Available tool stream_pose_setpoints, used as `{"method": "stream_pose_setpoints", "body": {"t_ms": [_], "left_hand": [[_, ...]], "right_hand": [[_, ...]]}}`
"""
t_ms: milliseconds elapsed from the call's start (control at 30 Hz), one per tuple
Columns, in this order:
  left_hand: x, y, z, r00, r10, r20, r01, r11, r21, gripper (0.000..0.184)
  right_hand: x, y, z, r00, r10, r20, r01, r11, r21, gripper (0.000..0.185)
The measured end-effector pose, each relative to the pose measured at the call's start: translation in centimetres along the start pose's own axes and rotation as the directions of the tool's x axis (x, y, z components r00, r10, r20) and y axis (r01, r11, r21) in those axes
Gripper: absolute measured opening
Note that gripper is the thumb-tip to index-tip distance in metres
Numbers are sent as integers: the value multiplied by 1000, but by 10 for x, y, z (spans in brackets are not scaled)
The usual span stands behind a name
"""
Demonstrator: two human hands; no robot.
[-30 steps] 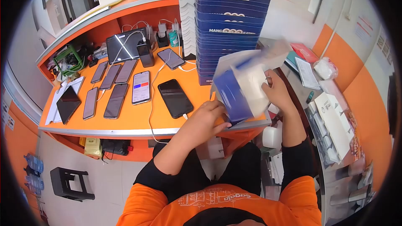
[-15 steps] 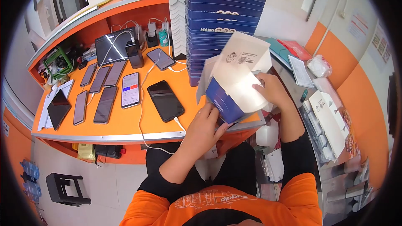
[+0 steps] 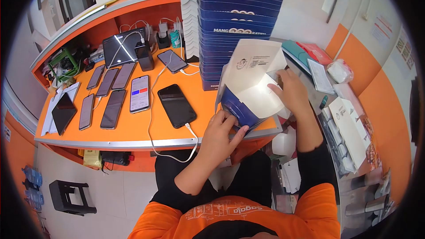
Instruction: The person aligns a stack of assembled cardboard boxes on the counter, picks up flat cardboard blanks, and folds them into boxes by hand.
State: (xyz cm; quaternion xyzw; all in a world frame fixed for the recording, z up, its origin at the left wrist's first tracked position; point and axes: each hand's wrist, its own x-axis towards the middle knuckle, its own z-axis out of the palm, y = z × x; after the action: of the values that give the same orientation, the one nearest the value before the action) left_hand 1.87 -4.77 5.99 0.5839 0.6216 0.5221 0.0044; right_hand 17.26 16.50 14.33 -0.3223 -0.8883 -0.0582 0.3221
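Observation:
A blue and white cardboard food box point(image 3: 254, 90) is held over the right front corner of the orange table, its printed lid flap raised and its white inside showing. My left hand point(image 3: 220, 133) grips the box's lower left side, with the thumb along the blue front. On the right, my right hand point(image 3: 290, 89) is closed on the box's side wall, fingers partly hidden behind the card. Directly behind rises a tall stack of blue boxes point(image 3: 239, 22), nested together.
Several phones, among them a black phone point(image 3: 177, 105), lie on the orange table point(image 3: 119, 135) with white charging cables. A tablet point(image 3: 64, 113) rests at the left end. To the right, a white folded carton point(image 3: 347, 128) lies on a side counter. A black stool point(image 3: 72, 198) stands on the floor.
The box has opened out, its side walls standing more upright around the inside. My right hand has shifted slightly right and up along its wall; my left hand still grips the lower left.

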Motion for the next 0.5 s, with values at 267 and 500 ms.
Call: {"method": "stream_pose_setpoints", "body": {"t_ms": [267,500], "left_hand": [[-1,3,-2,998,63,-27,-62,998,8,33],[-8,-5,6,996,82,-27,-83,996,-16,35]], "right_hand": [[-63,-84,-34,929,-367,49,342,901,267,26],[-69,-89,-20,940,-341,-22,340,926,166,22]]}}
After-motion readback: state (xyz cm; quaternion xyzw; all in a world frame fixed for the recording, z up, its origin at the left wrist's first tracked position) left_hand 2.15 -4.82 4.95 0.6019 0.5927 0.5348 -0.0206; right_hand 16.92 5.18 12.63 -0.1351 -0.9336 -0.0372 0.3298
